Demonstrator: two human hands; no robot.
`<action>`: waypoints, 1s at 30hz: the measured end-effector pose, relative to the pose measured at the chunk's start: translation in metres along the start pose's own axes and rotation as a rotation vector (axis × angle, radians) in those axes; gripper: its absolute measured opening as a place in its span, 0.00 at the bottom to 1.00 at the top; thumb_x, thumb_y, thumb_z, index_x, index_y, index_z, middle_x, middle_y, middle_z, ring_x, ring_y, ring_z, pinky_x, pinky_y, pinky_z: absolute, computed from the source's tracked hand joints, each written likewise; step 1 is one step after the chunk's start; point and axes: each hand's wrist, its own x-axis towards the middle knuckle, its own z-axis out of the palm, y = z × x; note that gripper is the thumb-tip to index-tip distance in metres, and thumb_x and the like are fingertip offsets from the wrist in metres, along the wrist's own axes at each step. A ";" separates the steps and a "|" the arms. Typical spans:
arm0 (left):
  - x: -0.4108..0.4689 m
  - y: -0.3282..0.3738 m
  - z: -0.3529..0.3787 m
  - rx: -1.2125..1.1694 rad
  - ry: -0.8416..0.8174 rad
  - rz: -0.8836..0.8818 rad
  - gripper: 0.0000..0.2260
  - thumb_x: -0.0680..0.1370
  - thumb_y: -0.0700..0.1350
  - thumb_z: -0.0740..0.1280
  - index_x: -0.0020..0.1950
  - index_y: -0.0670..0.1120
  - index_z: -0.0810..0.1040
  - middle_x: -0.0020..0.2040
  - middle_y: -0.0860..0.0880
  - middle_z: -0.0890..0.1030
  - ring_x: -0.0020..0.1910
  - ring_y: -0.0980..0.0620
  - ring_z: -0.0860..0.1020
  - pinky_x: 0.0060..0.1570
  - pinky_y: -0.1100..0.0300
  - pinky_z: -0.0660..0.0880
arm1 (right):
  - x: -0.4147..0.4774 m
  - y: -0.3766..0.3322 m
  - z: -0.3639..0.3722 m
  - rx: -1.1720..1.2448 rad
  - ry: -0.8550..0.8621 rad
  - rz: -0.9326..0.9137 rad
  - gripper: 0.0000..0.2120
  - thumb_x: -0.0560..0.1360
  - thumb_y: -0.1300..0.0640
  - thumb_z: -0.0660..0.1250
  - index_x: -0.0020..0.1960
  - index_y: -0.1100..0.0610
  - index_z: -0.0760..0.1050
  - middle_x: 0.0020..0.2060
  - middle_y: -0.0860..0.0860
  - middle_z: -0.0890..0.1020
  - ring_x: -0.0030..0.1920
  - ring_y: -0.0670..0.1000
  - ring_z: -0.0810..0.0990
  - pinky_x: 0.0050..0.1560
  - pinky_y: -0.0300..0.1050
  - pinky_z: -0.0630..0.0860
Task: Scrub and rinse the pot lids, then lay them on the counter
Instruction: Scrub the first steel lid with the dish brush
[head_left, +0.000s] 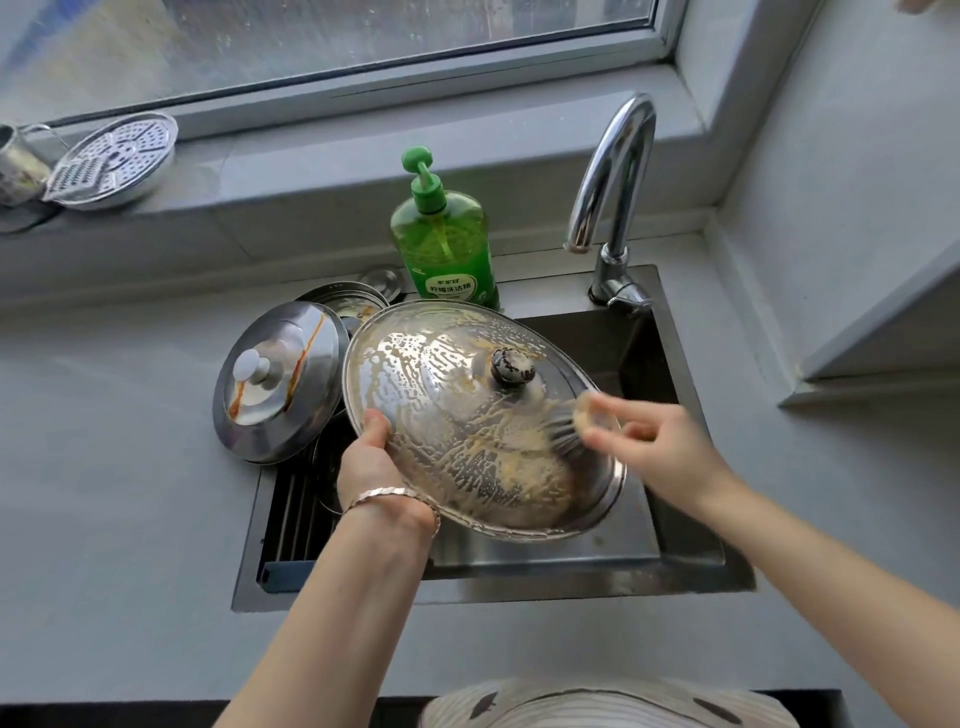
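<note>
Past the striped cloth (597, 701), the left hand (366, 457) pinches the soapy lid (457, 395) by its rim; the right hand (660, 447) grips the brush (563, 434). The slippery lid may slide into the sink (519, 587).

a home kitchen: steel sink (691, 558), chrome tap (618, 171), green dish soap bottle (447, 244), grey counter (104, 493).

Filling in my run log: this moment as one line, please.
phase: scrubbing; left hand: grips soapy lid over sink; right hand: holds brush on it; stained lid: unwashed
</note>
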 end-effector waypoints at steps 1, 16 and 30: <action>-0.001 0.001 0.001 -0.008 0.001 0.007 0.09 0.79 0.49 0.63 0.48 0.43 0.75 0.47 0.44 0.78 0.46 0.45 0.76 0.51 0.45 0.72 | 0.007 0.007 -0.005 -0.040 0.049 0.067 0.21 0.71 0.49 0.70 0.63 0.44 0.74 0.28 0.46 0.73 0.33 0.48 0.72 0.41 0.45 0.70; 0.006 0.004 0.005 -0.065 0.039 0.070 0.07 0.79 0.49 0.61 0.52 0.47 0.73 0.52 0.45 0.76 0.51 0.46 0.74 0.53 0.46 0.70 | -0.050 -0.005 0.042 0.091 -0.087 -0.144 0.22 0.69 0.54 0.73 0.61 0.39 0.73 0.30 0.44 0.77 0.27 0.44 0.69 0.33 0.43 0.70; 0.009 0.008 -0.005 -0.021 -0.017 0.059 0.08 0.80 0.49 0.60 0.55 0.47 0.73 0.61 0.44 0.77 0.53 0.46 0.74 0.53 0.46 0.69 | -0.022 0.036 0.010 -0.017 0.047 -0.044 0.22 0.71 0.53 0.71 0.63 0.42 0.73 0.26 0.44 0.73 0.28 0.44 0.67 0.33 0.41 0.66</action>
